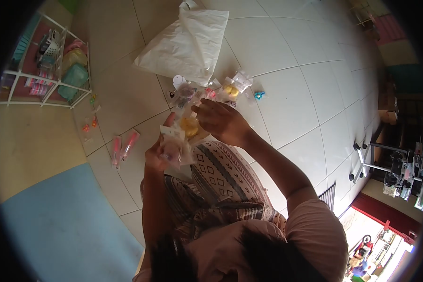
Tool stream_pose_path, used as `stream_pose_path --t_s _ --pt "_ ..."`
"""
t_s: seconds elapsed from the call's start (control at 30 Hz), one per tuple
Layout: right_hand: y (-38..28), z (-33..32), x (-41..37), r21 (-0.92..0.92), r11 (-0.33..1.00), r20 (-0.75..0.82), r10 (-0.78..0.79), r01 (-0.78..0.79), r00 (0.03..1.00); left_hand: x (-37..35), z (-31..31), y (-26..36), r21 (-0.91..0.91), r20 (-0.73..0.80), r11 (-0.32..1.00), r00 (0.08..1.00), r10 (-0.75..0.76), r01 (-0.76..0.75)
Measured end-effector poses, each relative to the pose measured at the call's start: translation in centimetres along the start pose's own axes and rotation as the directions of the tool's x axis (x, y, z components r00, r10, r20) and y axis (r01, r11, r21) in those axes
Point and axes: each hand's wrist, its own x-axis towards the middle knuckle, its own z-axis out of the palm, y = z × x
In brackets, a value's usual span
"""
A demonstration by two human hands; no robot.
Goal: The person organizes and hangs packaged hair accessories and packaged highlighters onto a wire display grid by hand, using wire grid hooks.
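My left hand (pixel 156 157) is closed around a few small clear plastic packets. The nearest packet (pixel 175 152) has a white card top and something pale purple inside. Behind it is a clear packet with a yellow item (pixel 189 127). My right hand (pixel 224 123) is bent over that yellow-item packet, its fingers closed at the plastic's upper edge; the fingertips are partly hidden. Just beyond my hands lies a pile of small packets, among them a purplish one (pixel 185 91), a yellow one (pixel 231 91) and a whitish one (pixel 242 81).
A white plastic bag (pixel 188 44) lies on the tiled floor beyond the pile. Two pink packets (pixel 123 148) lie at left, and a blue flower-shaped piece (pixel 259 95) at right. A white wire rack (pixel 56 82) stands left; a wheeled stand (pixel 362 160) stands right.
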Motion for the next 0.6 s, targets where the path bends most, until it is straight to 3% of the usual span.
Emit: stream_pose_path --t_s 0.07,0.13,0.2,0.3,0.33,0.4,0.43,0.47,0.5,0.6 --pt "-1.0 -2.3 0.9 0.161 0.987 0.052 -0.013 0.004 0.999 -1.1 0.5 -0.1 0.000 0.140 1.000 0.990 0.008 -0.008" --pt "-2.4 -3.7 1.3 0.310 0.951 0.067 -0.030 0.008 0.997 -1.9 2.4 -0.4 0.033 0.040 0.993 0.993 0.110 -0.111" --pt "-3.8 -4.1 1.6 0.445 0.895 0.037 -0.041 0.021 0.998 -2.7 3.3 -0.8 -0.063 0.111 0.986 0.980 0.162 -0.156" --pt "-5.2 -3.1 0.4 0.686 0.727 0.025 0.029 -0.038 0.999 -3.8 2.7 -2.0 -0.383 0.438 0.922 0.869 0.231 -0.052" --pt "-5.8 -3.1 -0.1 0.689 0.720 0.111 0.014 -0.087 0.994 -4.3 2.5 -2.5 -0.472 0.528 0.882 0.804 0.274 0.009" --pt "-7.2 -3.2 -0.9 0.666 0.743 0.143 -0.051 -0.058 0.988 -6.8 2.0 -3.5 -0.422 0.426 0.906 0.879 0.216 -0.018" --pt "-8.0 -3.2 -1.5 0.652 0.757 0.161 -0.076 -0.048 0.984 -9.9 1.3 -4.2 -0.266 0.201 0.961 0.971 0.133 -0.077" --pt "-8.8 -3.2 -2.0 0.695 0.718 0.073 -0.087 0.012 0.994 -10.8 1.4 -4.3 -0.158 0.078 0.985 0.993 0.085 -0.072" --pt "-9.3 -3.2 -2.5 0.702 0.712 0.108 -0.088 -0.013 0.990 -11.8 1.5 -4.4 -0.054 -0.045 0.998 0.998 0.035 -0.038" --pt "-10.7 -3.3 -2.7 0.737 0.668 0.210 -0.075 -0.107 0.975 -12.3 3.9 -2.7 0.077 -0.045 0.991 0.994 -0.103 0.106"
